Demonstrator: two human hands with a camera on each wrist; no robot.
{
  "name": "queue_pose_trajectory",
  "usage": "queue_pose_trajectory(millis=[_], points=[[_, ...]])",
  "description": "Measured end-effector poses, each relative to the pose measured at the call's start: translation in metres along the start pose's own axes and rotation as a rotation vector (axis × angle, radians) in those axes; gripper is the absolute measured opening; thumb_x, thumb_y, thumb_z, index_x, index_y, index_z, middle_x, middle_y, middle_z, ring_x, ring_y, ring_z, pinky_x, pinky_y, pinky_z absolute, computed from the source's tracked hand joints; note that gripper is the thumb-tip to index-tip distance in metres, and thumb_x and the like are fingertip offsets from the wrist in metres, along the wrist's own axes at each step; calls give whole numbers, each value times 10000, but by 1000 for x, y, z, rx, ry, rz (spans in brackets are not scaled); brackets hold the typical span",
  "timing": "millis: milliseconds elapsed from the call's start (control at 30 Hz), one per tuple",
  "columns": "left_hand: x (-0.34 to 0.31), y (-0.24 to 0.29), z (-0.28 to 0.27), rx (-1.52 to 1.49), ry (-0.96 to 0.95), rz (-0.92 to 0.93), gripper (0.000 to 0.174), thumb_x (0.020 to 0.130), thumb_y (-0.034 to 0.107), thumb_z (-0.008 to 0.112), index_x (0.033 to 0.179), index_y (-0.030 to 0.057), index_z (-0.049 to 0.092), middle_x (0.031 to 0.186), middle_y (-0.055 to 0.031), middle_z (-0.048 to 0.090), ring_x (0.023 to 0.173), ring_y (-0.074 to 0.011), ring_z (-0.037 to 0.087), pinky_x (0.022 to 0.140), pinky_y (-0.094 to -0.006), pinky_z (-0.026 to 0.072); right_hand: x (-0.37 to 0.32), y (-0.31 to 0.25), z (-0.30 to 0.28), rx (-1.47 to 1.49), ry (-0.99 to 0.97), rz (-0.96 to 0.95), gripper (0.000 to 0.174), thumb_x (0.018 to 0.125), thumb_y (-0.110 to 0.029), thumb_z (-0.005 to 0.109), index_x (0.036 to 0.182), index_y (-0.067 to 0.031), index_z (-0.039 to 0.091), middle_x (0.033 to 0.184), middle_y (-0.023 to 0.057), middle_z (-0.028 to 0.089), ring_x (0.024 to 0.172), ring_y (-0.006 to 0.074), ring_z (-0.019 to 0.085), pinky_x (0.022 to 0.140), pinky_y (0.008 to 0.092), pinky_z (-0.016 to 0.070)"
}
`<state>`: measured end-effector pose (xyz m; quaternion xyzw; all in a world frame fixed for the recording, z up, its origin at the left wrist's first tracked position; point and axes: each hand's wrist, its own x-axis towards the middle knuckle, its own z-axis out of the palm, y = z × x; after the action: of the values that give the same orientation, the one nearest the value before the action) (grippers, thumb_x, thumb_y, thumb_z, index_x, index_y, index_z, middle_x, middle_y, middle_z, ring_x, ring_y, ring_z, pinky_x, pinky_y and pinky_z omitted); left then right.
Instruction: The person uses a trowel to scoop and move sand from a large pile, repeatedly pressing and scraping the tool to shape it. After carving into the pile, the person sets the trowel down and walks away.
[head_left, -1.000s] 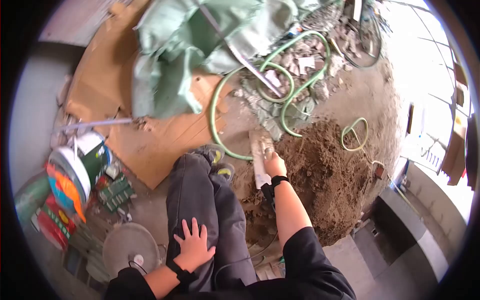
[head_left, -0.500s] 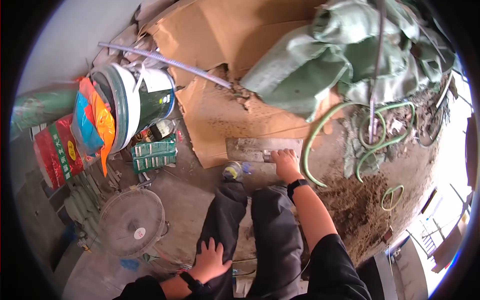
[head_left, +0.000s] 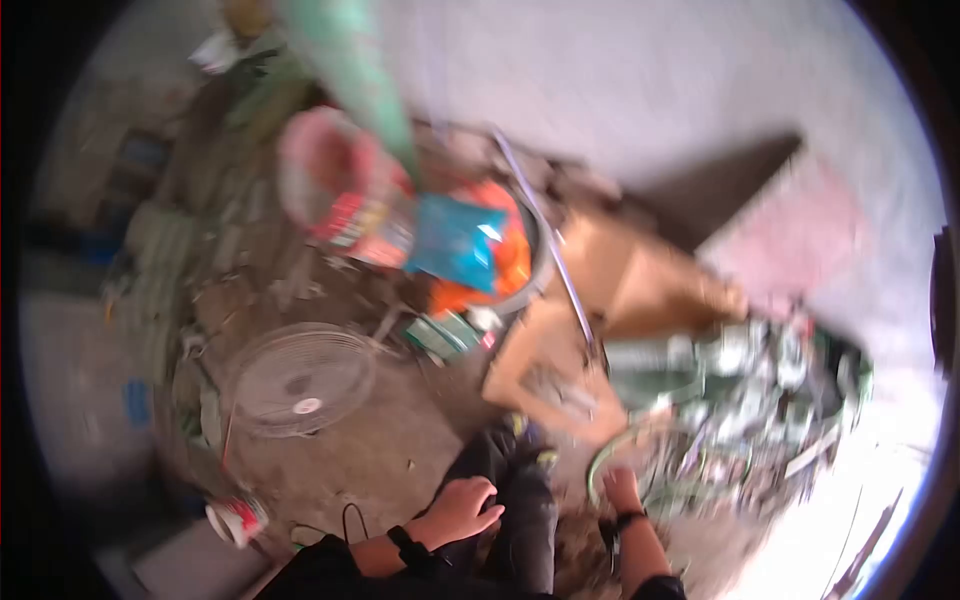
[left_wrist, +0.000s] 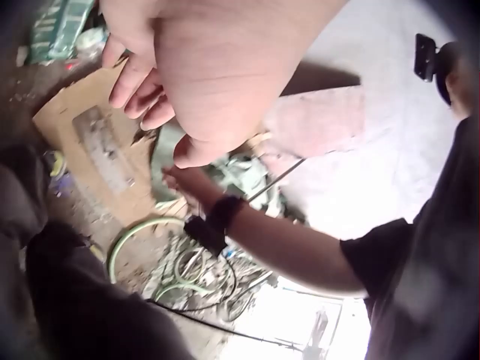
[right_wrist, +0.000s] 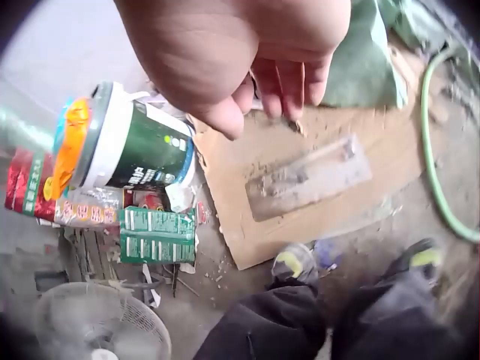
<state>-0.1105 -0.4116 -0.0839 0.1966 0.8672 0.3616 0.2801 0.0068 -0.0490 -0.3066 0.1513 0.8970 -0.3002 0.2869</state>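
Observation:
A plastering trowel (right_wrist: pixel 341 166) lies on the flattened cardboard (right_wrist: pixel 240 244), its handle facing up and its blade smeared with dirt. My right hand (head_left: pixel 620 490) holds nothing; in the right wrist view its loosely bent fingers (right_wrist: pixel 289 86) hang above the cardboard, apart from the trowel. Over my thigh, the left hand (head_left: pixel 462 512) is raised with relaxed, slightly bent fingers and nothing in it. Both shoes (right_wrist: pixel 295 262) stand near the cardboard's edge. The head view is blurred.
A green hose (right_wrist: pixel 427 135) loops beside the cardboard, near green sheeting (right_wrist: pixel 367 67) and rubble. Towards the left are a paint bucket (right_wrist: pixel 154 150) with colourful bags, a green packet (right_wrist: pixel 157 235) and a round fan (head_left: pixel 300 385). A long thin rod (head_left: pixel 545 235) leans across the cardboard.
The trowel, earlier in my right hand and carried leftward from the soil heap, now lies released on the cardboard. My left hand has come up from the thigh. The head view has swung left.

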Motion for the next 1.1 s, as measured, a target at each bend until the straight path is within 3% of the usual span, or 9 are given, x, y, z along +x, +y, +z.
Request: queue_pose_trajectory(millis=[167, 233, 300, 367, 500, 667, 867, 1033, 1100], points=[[-97, 1, -80, -490, 6, -331, 274, 841, 286, 609, 882, 15, 614, 829, -185, 624, 819, -358, 609, 678, -442, 465, -77, 2, -122, 253, 74, 369, 365, 767, -40, 600, 1121, 47, 619, 836, 145, 667, 676, 197, 637, 599, 330, 508], [-178, -44, -61, -247, 467, -428, 286, 832, 288, 576, 865, 7, 611, 827, -205, 640, 784, -385, 610, 674, -466, 469, -90, 20, -160, -769, -80, -543, 222, 770, -70, 623, 963, 26, 681, 726, 149, 652, 606, 222, 633, 553, 353, 501], [-264, -67, -51, -195, 585, -840, 279, 796, 284, 590, 824, 7, 603, 806, -215, 641, 769, -401, 605, 677, -494, 472, -94, 29, -155, 491, -80, 131, 173, 710, -217, 661, 735, -46, 663, 675, 123, 642, 558, 284, 607, 502, 398, 477], [-373, -95, -20, -191, 548, -962, 271, 770, 294, 606, 813, 27, 621, 771, -211, 638, 749, -409, 609, 681, -509, 478, -56, 74, -179, -671, -191, -826, 259, 736, -348, 673, 672, -100, 633, 649, 98, 629, 576, 296, 596, 534, 412, 487], [-552, -78, 27, -456, 677, -1490, 286, 811, 280, 608, 861, -1, 637, 813, -200, 664, 775, -396, 629, 687, -496, 498, -31, 32, -166, -920, -335, -744, 267, 804, -395, 604, 786, -129, 603, 616, 133, 625, 633, 336, 649, 546, 472, 482], [-656, -36, 170, -430, 984, -1771, 318, 850, 283, 518, 872, -8, 641, 906, -244, 656, 898, -415, 623, 794, -495, 493, -2, -158, -133, -1202, -410, -874, 328, 825, -464, 558, 904, -146, 557, 650, 118, 630, 617, 335, 640, 530, 486, 471], [-647, -13, 337, -927, 665, -1604, 371, 874, 312, 455, 1013, 42, 669, 1067, -207, 650, 1010, -396, 616, 852, -472, 499, -68, -483, 10, 35, -505, -276, 249, 915, -243, 533, 1043, -30, 546, 810, 123, 623, 642, 180, 598, 538, 276, 470], [-748, -47, 235, -1367, 569, -1489, 393, 936, 276, 428, 1168, 6, 594, 1181, -149, 628, 1126, -315, 579, 907, -453, 492, -56, -596, 138, -498, -524, -1055, 159, 860, -173, 575, 885, -21, 615, 793, 92, 647, 631, 204, 616, 521, 332, 482], [-811, -64, 200, -911, 451, -1578, 374, 909, 249, 421, 1124, 22, 626, 1164, -198, 622, 1089, -351, 592, 908, -462, 482, -143, -675, 193, -302, -735, -329, 265, 856, -256, 538, 924, -12, 614, 757, 107, 650, 593, 184, 618, 488, 304, 480]])
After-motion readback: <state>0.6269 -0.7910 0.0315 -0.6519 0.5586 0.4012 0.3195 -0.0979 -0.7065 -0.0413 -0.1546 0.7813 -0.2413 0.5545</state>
